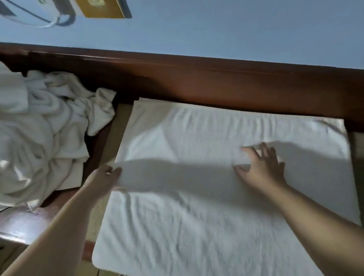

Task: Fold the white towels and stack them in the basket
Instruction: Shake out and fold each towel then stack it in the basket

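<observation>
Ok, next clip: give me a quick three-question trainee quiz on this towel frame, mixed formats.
1. True or false: the right hand lies with fingers spread on the flat towel.
2. Where is the heap of unfolded towels? A) left of the flat towel B) right of it C) on top of it
3. Fill in: the left hand is at the flat towel's ____ edge.

Key: 1 true; 2 A; 3 left

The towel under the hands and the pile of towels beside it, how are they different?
The spread towel lies flat and smooth; the crumpled pile is bunched and wrinkled. The left hand holds the spread towel's edge and the right hand presses it; nothing touches the crumpled pile. Both are white.
</observation>
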{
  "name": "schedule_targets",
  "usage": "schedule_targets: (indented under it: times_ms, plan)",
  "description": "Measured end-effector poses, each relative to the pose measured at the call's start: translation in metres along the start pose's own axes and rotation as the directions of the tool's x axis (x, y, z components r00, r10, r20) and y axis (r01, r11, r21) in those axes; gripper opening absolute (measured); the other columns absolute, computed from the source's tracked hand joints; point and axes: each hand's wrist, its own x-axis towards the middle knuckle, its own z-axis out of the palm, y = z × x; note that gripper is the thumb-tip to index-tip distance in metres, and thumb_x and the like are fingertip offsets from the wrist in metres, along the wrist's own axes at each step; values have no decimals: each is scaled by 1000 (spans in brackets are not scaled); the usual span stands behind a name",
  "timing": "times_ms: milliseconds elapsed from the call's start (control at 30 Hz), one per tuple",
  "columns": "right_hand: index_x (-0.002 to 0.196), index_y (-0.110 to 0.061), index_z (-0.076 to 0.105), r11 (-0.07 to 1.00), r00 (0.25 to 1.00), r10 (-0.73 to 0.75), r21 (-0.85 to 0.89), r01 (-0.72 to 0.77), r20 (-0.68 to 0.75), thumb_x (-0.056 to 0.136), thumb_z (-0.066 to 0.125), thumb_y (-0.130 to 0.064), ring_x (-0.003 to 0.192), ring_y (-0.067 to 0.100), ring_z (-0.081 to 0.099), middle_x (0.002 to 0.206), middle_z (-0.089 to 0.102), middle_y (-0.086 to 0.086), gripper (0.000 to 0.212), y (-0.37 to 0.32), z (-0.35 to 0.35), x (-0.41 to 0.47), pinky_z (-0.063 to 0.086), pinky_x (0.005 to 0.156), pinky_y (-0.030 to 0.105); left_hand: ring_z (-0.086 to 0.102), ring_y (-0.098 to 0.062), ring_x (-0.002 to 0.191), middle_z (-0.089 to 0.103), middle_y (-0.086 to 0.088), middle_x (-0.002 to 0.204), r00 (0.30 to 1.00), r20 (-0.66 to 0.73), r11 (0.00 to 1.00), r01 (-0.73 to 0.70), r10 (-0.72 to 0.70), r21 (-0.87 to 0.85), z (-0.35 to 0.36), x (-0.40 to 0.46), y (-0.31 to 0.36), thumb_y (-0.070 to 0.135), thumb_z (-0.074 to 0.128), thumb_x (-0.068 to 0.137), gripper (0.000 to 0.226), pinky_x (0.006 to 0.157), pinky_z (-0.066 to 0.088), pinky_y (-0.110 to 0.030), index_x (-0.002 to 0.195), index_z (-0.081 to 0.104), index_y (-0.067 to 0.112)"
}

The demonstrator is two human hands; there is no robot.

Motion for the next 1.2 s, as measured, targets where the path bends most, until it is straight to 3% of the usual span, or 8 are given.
schedule_targets:
  times_ms: [133,233,400,633,800,967,1067,1200]
  plan:
    - [149,-55,29,999,997,-19,-32,22,79,86,56,-77,158,31,4,172,6,5,72,2,-8,2,28,118,66,68,-23,89,72,-2,93,991,131,996,46,-35,-80,3,-23,-14,59,76,86,40,72,51,-34,93,74,19]
    - [152,-57,21,999,990,-24,-43,30,135,83,52,-83,159,31,-3,173,-3,1,80,5,-12,-1,25,119,67,60,-31,107,70,-2,99,991,136,998,23,-16,-52,-1,-25,-30,71,75,69,49,96,52,-48,91,74,28]
    - [151,-56,22,998,992,-6,-66,15,129,78,53,-87,158,29,1,172,0,2,85,-4,-15,-2,33,115,64,76,-28,90,77,-2,100,994,49,920,-76,102,-385,1,-36,-40,66,68,85,33,82,62,-56,101,60,38]
    - [151,-53,26,998,989,-29,-50,36,142,76,65,-80,157,27,0,171,3,4,88,1,-13,5,33,116,63,66,-11,100,72,11,110,935,350,978,-27,-49,208,-6,-47,-82,75,72,79,63,100,51,-39,117,75,25]
    - [156,-53,26,998,981,-62,30,57,186,83,70,-68,160,21,-6,173,-2,3,87,11,-16,8,26,123,58,64,-23,101,67,-3,119,989,132,993,58,-71,98,3,-70,-105,55,60,99,34,90,54,-43,116,64,25]
    - [154,-37,44,932,993,-66,349,96,-99,98,66,-37,132,18,53,172,17,-4,60,34,-4,-23,48,107,40,49,-40,121,60,-13,132,974,-225,988,46,-12,148,49,-124,-94,58,54,99,45,97,49,-54,135,51,31]
    - [147,-28,55,928,949,82,370,39,-305,96,65,-26,124,24,57,164,34,5,52,63,14,-56,46,110,45,45,-41,130,50,-14,145,951,-274,975,-91,145,203,90,-165,-55,60,54,97,57,98,46,-56,145,45,30]
    - [143,-21,57,862,809,445,430,-269,-384,91,68,-17,137,39,43,152,49,12,53,118,35,-110,42,107,56,24,-30,154,23,0,170,926,-74,904,-340,369,259,164,-208,4,77,47,92,79,120,33,-53,159,27,40]
